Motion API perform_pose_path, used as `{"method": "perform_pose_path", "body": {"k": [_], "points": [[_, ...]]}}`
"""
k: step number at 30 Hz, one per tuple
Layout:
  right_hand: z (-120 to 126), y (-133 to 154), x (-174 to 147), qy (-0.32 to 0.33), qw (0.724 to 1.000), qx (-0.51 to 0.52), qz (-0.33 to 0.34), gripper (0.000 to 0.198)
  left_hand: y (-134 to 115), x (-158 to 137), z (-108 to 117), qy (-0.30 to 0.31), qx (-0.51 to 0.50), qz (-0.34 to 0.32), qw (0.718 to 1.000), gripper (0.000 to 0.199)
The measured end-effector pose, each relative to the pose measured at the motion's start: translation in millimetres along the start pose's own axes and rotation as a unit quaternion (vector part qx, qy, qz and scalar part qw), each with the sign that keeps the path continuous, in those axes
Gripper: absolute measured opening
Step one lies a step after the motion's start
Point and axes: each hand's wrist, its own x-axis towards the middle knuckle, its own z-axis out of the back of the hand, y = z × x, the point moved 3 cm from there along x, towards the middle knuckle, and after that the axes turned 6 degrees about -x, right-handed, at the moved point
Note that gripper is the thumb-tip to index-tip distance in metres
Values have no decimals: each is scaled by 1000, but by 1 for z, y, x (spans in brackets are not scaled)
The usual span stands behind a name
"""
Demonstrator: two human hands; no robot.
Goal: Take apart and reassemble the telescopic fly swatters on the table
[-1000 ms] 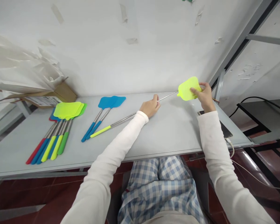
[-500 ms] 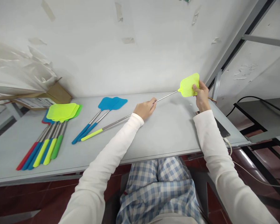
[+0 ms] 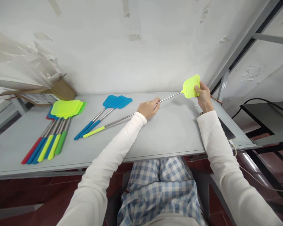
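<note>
A yellow fly swatter with an extended metal telescopic rod stretches across the table between my two hands. My left hand is closed around the middle of the rod. At the far end, my right hand pinches the edge of the perforated paddle, thumb on top. The yellow grip rests on the table to the left, beside two blue fly swatters that lie partly overlapped. Farther left is a bundle of fly swatters with yellow, green, blue and red grips, their paddles stacked together.
The grey table runs along a white wall. An open cardboard box with plastic wrapping stands at the back left. By my right forearm lies a dark flat device with a white cable. A dark stool is to the right.
The view has shifted slightly. Both hands keep their hold on the yellow fly swatter, and the paddle end has come marginally closer to my left hand.
</note>
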Motion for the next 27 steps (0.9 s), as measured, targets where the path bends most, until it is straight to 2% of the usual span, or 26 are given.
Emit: {"method": "perform_pose_path", "body": {"k": [9,17,27], "points": [[-1,5,-4,9,999,50,-5,52,3,1,-3,-15,-4,-12,1000,35],[5,13,-7,52,995,65,52,41,3,1,3,33,-64,-32,997,36],[3,25,-16,63,993,51,81,42,-9,2,3,20,-122,-70,990,36]]}}
